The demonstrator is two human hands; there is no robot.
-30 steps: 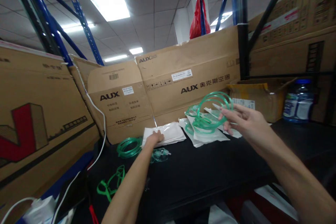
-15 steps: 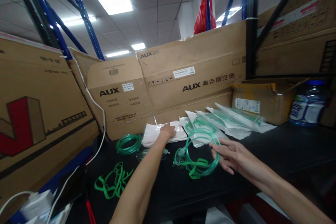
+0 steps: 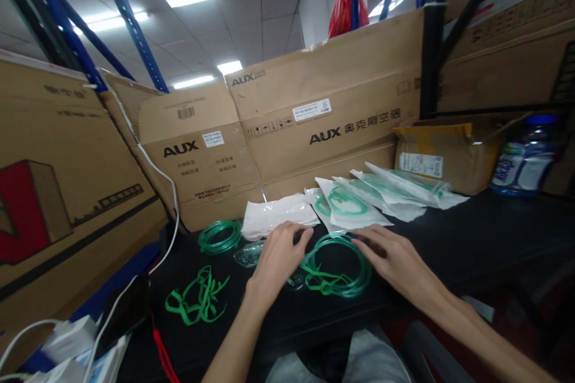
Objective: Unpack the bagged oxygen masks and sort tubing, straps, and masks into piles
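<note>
A coil of green clear tubing [image 3: 366,278] with a green elastic strap [image 3: 321,281] lies on the black tabletop between my hands. My right hand [image 3: 399,257] is at the coil's upper right edge, fingers spread and apart from one another. Over the coil's left side is my left hand [image 3: 281,257], its fingers curved with a gap between thumb and forefinger, and nothing shows in it. Part of a clear mask [image 3: 248,254] shows left of this hand, the rest covered by it. Behind stands a stack of white pouches [image 3: 278,215].
Packed pouches with green tubing [image 3: 353,203] lie in a row at the back right. Another tubing coil [image 3: 220,236] and loose green straps [image 3: 200,299] are on the left. Cardboard [image 3: 314,161] walls the back. A small box [image 3: 420,164] and blue-capped bottle [image 3: 525,155] stand right.
My left hand has come back from the white pouches toward the tubing coil. The coil, lifted in my right hand before, now lies on the tabletop, and that hand's fingers have loosened.
</note>
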